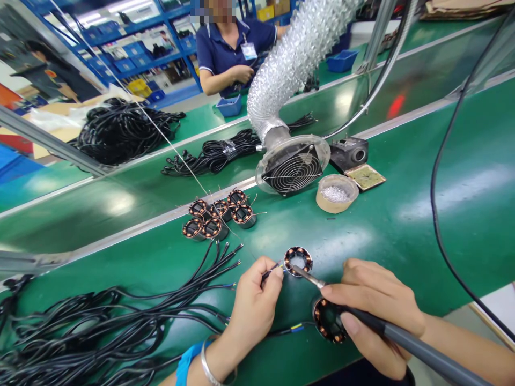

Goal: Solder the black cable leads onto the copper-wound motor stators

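My left hand pinches the stripped end of a black wire against a copper-wound stator ring lying on the green bench. My right hand grips a soldering iron like a pen, and the iron's metal tip touches the ring's near edge where the wire meets it. A second stator ring lies under my right hand, with a wire showing blue and yellow ends leading to it.
Several stator rings sit in a cluster behind. A fume fan on a foil duct faces the work. A tape roll holding solder bits, a sponge tray and loose black cables lie around. A person works opposite.
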Tool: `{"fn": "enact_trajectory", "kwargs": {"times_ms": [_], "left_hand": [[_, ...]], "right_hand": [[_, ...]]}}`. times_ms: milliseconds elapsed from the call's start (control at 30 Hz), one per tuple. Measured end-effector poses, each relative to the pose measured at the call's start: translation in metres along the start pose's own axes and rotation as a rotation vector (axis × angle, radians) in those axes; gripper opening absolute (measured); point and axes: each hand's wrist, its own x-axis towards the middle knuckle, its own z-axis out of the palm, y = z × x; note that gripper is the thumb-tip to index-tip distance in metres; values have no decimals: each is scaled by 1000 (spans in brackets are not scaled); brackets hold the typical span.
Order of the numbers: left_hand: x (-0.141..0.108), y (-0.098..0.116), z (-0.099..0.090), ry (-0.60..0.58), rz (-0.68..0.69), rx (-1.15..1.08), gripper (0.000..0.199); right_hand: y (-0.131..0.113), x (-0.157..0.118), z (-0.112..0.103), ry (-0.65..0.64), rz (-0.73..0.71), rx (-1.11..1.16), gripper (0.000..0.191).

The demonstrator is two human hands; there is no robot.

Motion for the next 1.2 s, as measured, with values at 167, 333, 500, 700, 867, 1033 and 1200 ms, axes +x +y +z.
{"fn": "enact_trajectory", "kwargs": {"times_ms": [167, 333, 500, 700, 867, 1033, 1200], "left_hand": [[0, -1, 0, -5, -10, -6, 29], [1, -4, 0, -23, -35, -35, 30], [1, -8, 0, -39, -58, -65, 30], [1, -10, 0, -19, -45, -63, 30], [2, -13, 0, -21, -35, -91, 29], [2, -13, 0, -25, -37, -95, 30], [0, -13, -1, -111, -24, -198, 35]], "right_hand": [[0, 0, 1, -4, 0, -17, 34], [2, 0, 1, 5, -6, 0, 36], [4, -1, 4, 54, -28, 31, 33], [4, 0, 5, 68, -29, 37, 32], [5, -2, 4, 57, -37, 38, 32], [4, 1, 4, 77, -30, 43, 30], [10, 14, 12, -30, 95, 15, 33]]}}
